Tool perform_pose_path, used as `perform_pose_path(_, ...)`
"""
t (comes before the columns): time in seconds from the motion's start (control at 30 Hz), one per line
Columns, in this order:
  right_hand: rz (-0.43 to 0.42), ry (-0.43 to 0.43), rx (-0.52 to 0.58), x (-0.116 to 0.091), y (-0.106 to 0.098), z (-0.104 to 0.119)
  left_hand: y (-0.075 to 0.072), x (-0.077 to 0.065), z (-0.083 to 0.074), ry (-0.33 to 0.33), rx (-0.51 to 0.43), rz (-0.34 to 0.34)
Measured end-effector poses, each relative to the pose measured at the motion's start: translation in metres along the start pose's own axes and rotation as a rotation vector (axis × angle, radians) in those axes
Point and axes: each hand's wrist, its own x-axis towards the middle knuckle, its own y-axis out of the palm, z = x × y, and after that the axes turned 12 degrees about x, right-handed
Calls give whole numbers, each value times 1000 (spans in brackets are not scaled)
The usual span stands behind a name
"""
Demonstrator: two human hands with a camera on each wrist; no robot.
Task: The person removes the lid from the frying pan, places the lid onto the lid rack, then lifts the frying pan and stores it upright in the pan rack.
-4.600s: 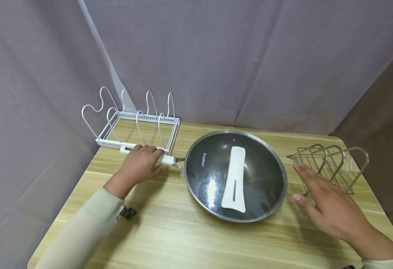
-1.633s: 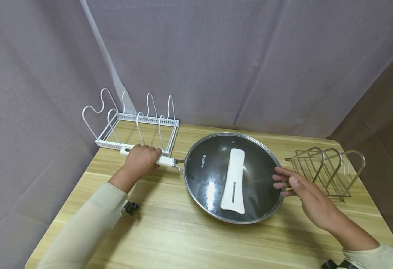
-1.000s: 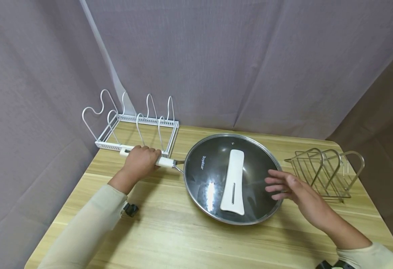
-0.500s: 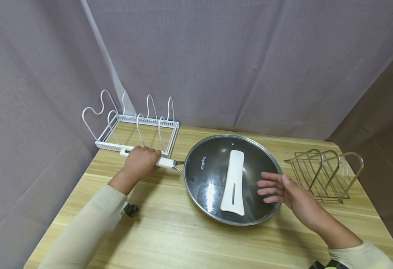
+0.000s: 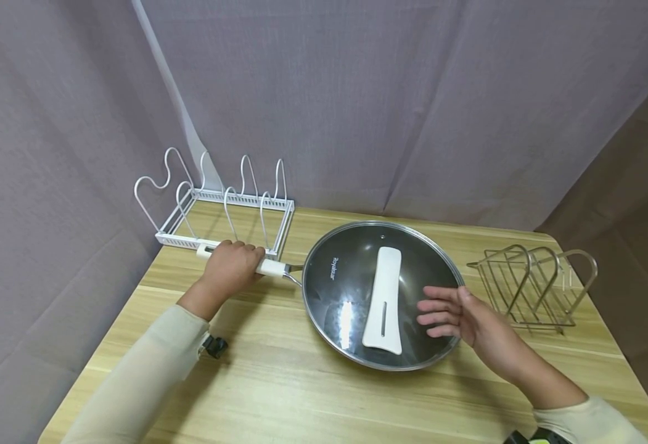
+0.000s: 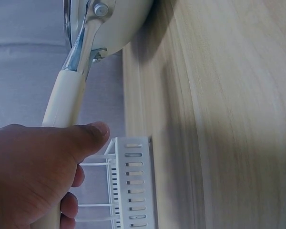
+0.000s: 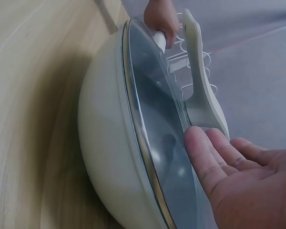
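Observation:
A cream wok [image 7: 102, 124] with a long white handle [image 5: 271, 267] stands on the wooden table. Its glass lid [image 5: 340, 308] is on, topped by a tall white lid handle [image 5: 387, 277]. My left hand [image 5: 232, 268] grips the wok's handle from above; in the left wrist view the thumb [image 6: 93, 136] lies along it and the fingers curl underneath. Over the right part of the lid hovers my right hand [image 5: 476, 327], holding nothing. Its fingers are straight and point toward the lid handle, a short way to its right.
Behind my left hand a white wire pot rack [image 5: 285, 228] stands at the table's back left. A gold-toned wire rack [image 5: 540, 277] is on the right, beyond my right hand. Grey curtains [image 5: 324, 105] hang along the back edge of the table [image 5: 268, 394].
My right hand has come left from beside the gold-toned rack to over the lid, turning its palm inward. My left hand keeps its grip; wok and lid have stayed put.

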Motion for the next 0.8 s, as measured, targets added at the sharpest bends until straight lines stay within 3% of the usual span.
perform_pose_path(0.37, 22, 39, 104, 5, 7, 0, -1, 1, 1, -4, 1, 2)
perform_pose_path(0.8, -32, 125, 157, 9, 17, -4, -1, -1, 0, 3, 12, -28)
